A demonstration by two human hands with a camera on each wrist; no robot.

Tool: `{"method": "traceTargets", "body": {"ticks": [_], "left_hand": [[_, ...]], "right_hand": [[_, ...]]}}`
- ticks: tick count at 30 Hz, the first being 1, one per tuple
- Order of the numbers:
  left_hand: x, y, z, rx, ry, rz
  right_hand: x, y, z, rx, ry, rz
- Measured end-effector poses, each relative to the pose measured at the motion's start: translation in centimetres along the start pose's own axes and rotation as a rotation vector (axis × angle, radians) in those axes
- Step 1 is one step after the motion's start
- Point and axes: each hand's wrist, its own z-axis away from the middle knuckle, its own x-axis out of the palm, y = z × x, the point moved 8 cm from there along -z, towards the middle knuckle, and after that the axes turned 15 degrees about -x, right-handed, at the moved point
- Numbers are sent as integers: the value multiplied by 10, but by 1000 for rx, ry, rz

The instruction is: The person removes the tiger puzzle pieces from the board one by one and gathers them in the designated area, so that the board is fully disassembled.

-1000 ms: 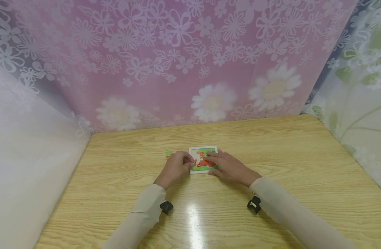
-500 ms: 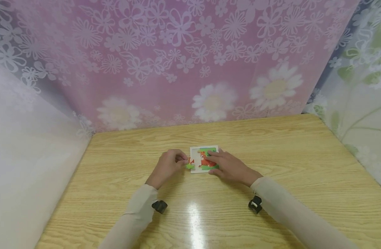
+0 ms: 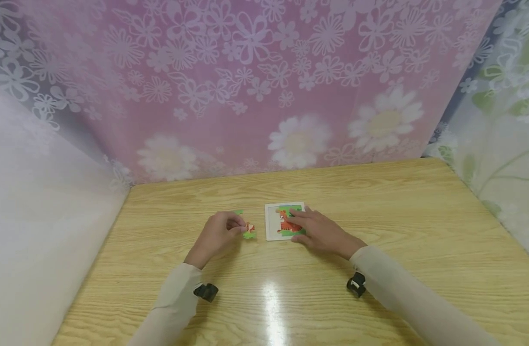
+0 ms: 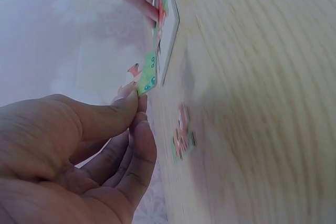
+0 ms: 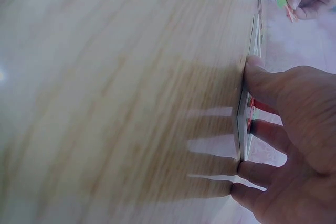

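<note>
My left hand [image 3: 216, 238] pinches a green and orange jigsaw piece [image 3: 249, 232] between thumb and fingers, held above the table left of the puzzle. In the left wrist view this piece [image 4: 149, 72] is tilted, its lower part hidden by the thumb. The white-framed puzzle board [image 3: 273, 235] lies flat, with an orange animal on green filling its right part and a bare strip at its left. My right hand [image 3: 322, 235] rests on the board's right side, fingers fairly straight and spread. In the right wrist view its thumb [image 5: 257, 80] touches the near edge.
Another loose jigsaw piece [image 4: 182, 137] lies on the wood-grain table [image 3: 325, 302], mostly hidden behind my left hand in the head view. A pink flowered curtain [image 3: 229, 120] stands behind the table, with pale cloth at both sides.
My left hand has moved left from the board's left side, bringing the pinched piece away from the frame. A bare strip now shows there. My right hand stays on the board.
</note>
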Motion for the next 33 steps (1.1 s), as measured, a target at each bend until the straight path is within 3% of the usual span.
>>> {"method": "traceTargets", "body": {"ticks": [17,33], "left_hand": [[-13,-21,10,-48,-8,-24],[-10,-30,11,-45,-14,-56]], "right_hand": [[0,2,2,11,-3,-8],[1,3,2,29,-9,-17]]}}
